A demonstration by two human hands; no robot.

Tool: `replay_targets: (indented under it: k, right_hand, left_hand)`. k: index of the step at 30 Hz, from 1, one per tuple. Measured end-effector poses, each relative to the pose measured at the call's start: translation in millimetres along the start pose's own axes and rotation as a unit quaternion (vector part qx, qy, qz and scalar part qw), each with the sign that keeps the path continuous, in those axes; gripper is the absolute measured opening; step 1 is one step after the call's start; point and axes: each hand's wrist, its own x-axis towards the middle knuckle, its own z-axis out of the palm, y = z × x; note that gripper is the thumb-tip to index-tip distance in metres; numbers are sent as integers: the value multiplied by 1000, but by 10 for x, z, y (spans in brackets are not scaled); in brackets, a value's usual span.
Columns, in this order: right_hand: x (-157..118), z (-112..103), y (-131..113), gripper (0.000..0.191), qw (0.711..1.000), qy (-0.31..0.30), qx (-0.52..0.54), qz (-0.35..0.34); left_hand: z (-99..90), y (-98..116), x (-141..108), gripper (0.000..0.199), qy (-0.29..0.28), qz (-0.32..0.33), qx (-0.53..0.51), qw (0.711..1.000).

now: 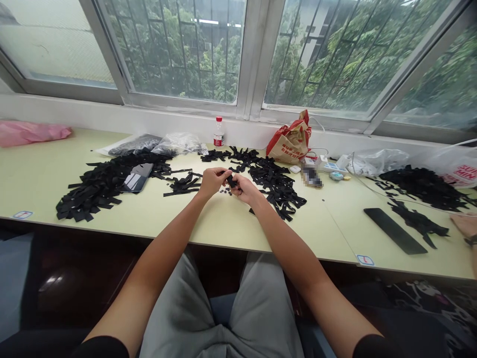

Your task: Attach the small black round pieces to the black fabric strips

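Note:
Both hands meet over the middle of the pale table. My left hand (pixel 215 182) pinches one end of a short black strap (pixel 231 181), and my right hand (pixel 244 190) grips its other side. Fingers cover much of this strap. Small dark round pieces (pixel 226 191) lie on the table just under the hands. To the left is a small bunch of black straps (pixel 182 184). A curved pile of black straps (pixel 274 179) spreads behind and right of my right hand. Farther left lies a larger heap of black straps (pixel 100 184).
A dark flat tablet-like item (pixel 137 178) rests against the left heap. Along the window stand a red-capped bottle (pixel 219 133) and a paper bag (pixel 290 141). At right are a long black board (pixel 395 230), another strap pile (pixel 428 186) and a person's arm (pixel 465 226).

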Motion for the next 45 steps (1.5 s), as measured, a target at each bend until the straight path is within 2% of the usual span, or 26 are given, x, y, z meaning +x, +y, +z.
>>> replay_targets:
  k: [4, 13, 19, 23, 27, 31, 34, 36, 39, 42, 44, 45]
  right_hand:
    - [-24, 18, -3, 22, 1000, 14, -14, -5]
    - [-57, 0, 1, 30, 998, -45, -40, -18]
    - [-30, -10, -3, 29, 999, -35, 3, 30]
    - [-43, 4, -35, 31, 997, -27, 47, 58]
    - [-54, 10, -43, 40, 996, -20, 35, 78]
    - [-32, -49, -28, 47, 998, -5, 6, 57]
    - [8, -112, -13, 50, 997, 53, -45, -23]
    - [43, -131, 7, 48, 983, 114, -102, -103]
    - [108, -117, 69, 42, 935, 171, -218, -220]
    - [180, -90, 163, 29, 886, 160, -343, -267]
    - [225, -83, 229, 13, 863, 146, -401, -270]
    - [244, -82, 259, 9, 847, 134, -433, -279]
  left_hand:
    - [-16, 17, -4, 33, 13, -3, 8, 1000]
    - [-46, 19, -4, 32, 55, -5, 26, 998]
    - [-29, -34, 7, 34, 19, -19, 12, 1000]
    - [-47, -89, 45, 36, 44, -41, -21, 998]
    - [-46, -114, 72, 38, 60, -45, -49, 996]
    - [-122, -134, 109, 38, 101, -49, -35, 993]
    - [-308, -217, 144, 35, 172, -48, 72, 981]
    - [-459, -313, 151, 29, 189, -36, 206, 959]
    - [-627, -446, 120, 20, 160, -92, 357, 916]
    - [-654, -463, 65, 18, 152, -107, 445, 876]
    - [-590, -401, 41, 20, 185, -74, 471, 859]
    - [-538, -360, 36, 23, 195, -48, 467, 861]
